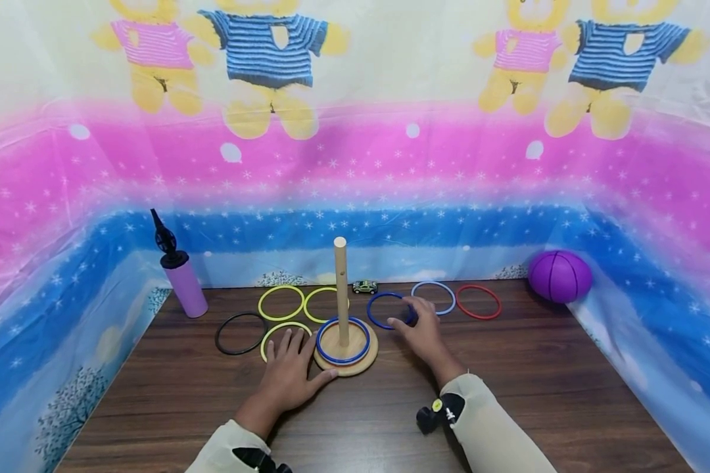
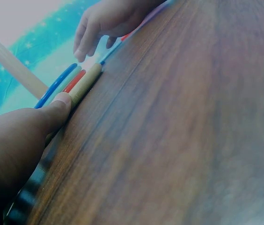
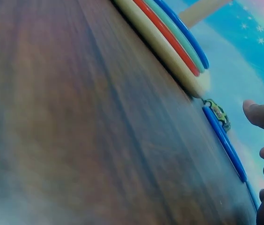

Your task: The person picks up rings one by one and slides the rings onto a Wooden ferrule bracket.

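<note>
While the left hand (image 1: 286, 373) lies with its grip released and fingers spread, its thumb touches the edge of the wooden stand (image 1: 332, 341) on the worktop (image 1: 361, 420). Around its peg (image 1: 341, 282) lie stacked rings (image 3: 182, 41), blue uppermost. The right hand (image 1: 424, 328), its grip also released, is just above the loose blue ring (image 1: 369, 311). Farther back stands a toy car (image 1: 365, 287).

Curtained tabletop play area, indicated by fabric (image 1: 361, 157) printed with teddy bears (image 1: 270, 49) beyond the wooden surface's (image 1: 544, 374) far edge, a ring-toss stand (image 1: 343, 302), and a ball (image 1: 560, 276) at the far right corner.
</note>
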`<state>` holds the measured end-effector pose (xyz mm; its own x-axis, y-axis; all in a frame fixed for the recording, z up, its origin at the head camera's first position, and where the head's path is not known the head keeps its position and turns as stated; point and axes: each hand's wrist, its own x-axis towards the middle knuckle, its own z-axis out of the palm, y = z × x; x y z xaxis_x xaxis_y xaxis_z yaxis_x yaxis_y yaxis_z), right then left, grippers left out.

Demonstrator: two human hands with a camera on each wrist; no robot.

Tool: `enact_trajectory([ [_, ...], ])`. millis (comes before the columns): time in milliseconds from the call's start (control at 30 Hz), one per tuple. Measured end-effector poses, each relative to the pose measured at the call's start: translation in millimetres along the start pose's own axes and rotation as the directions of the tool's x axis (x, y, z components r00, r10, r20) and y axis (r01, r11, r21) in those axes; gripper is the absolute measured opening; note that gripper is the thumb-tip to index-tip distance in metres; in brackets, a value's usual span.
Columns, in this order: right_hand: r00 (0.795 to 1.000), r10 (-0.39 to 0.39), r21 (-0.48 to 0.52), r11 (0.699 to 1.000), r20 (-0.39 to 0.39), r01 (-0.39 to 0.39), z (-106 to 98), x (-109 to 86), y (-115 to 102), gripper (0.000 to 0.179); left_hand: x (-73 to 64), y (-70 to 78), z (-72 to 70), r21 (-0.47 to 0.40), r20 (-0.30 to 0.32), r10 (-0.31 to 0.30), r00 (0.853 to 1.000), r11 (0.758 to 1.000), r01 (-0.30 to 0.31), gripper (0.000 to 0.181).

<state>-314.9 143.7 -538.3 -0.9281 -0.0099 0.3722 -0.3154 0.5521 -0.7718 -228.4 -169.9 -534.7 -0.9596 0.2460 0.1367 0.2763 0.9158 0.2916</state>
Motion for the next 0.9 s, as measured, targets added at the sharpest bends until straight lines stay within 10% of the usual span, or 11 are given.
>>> enact_trajectory([
  [900, 0.983, 0.091, -0.263, 0.964, 0.16, -0.046, -6, 18.1, 13, 0.083, 1.9, -0.9, 1.9, 0.007, 0.022, -0.015, 1.0, 1.0, 0.015, 0.095],
])
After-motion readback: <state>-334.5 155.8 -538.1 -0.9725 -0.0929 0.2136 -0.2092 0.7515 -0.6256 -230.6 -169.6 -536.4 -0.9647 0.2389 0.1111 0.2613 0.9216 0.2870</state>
